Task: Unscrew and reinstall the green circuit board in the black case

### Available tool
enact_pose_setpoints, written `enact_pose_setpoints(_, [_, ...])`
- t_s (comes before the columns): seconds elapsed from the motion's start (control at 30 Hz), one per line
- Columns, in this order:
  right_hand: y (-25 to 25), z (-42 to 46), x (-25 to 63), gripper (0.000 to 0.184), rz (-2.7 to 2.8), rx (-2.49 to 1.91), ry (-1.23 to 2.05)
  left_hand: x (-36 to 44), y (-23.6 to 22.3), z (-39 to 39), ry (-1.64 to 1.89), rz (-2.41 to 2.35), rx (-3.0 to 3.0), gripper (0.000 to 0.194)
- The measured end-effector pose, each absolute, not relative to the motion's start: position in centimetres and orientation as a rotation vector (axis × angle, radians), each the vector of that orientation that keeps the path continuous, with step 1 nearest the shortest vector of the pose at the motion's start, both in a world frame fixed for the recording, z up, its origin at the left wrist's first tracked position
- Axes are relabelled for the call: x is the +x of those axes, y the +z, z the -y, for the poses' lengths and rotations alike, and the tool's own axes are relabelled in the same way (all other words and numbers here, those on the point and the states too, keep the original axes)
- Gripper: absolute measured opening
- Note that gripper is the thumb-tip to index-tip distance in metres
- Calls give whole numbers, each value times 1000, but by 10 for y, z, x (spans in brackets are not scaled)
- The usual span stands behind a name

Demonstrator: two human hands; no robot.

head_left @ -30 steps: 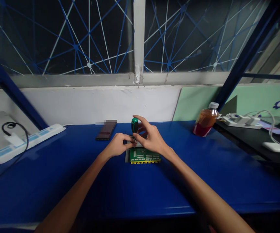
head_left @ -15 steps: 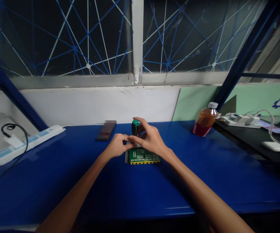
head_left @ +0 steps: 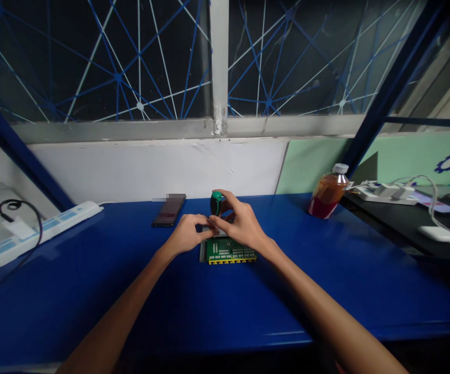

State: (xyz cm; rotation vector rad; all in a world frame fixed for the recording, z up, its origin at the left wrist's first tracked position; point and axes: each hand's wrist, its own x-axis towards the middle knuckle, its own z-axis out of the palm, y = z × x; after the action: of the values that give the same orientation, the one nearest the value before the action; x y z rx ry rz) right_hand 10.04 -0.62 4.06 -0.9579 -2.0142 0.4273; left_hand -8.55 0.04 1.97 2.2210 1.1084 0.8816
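A screwdriver with a green and black handle stands upright over a green circuit board. My right hand is closed around its handle from the right, with the thumb low and a finger up near the cap. My left hand is pinched near the screwdriver's shaft, at the board's far left corner. What sits between those left fingertips is too small and covered to make out. Yellow connectors line the board's near edge, and a grey plate shows along its left side. The screwdriver's tip is hidden by my fingers.
Left of the board, a dark phone lies on the blue table. A white power strip with a black cable is at far left. A bottle of red-orange drink stands at right, near a black surface with chargers and cables.
My right thumb has shifted in toward the left fingers, then drawn back a little along the screwdriver. The screwdriver stays upright, and my left hand barely moves. The whole view drifts slightly.
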Motion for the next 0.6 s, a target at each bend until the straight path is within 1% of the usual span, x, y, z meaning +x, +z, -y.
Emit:
enact_pose_setpoints(0.2, [38, 5, 100, 57, 2008, -942, 407, -85, 21, -1, 889, -1104, 2190, 17])
enact_pose_setpoints(0.43, [37, 5, 100, 58, 1992, -885, 489, -87, 22, 0, 823, -1019, 2247, 19])
enact_pose_setpoints(0.6, [36, 4, 99, 57, 1989, -899, 465, -86, 21, 0, 872, -1075, 2237, 16])
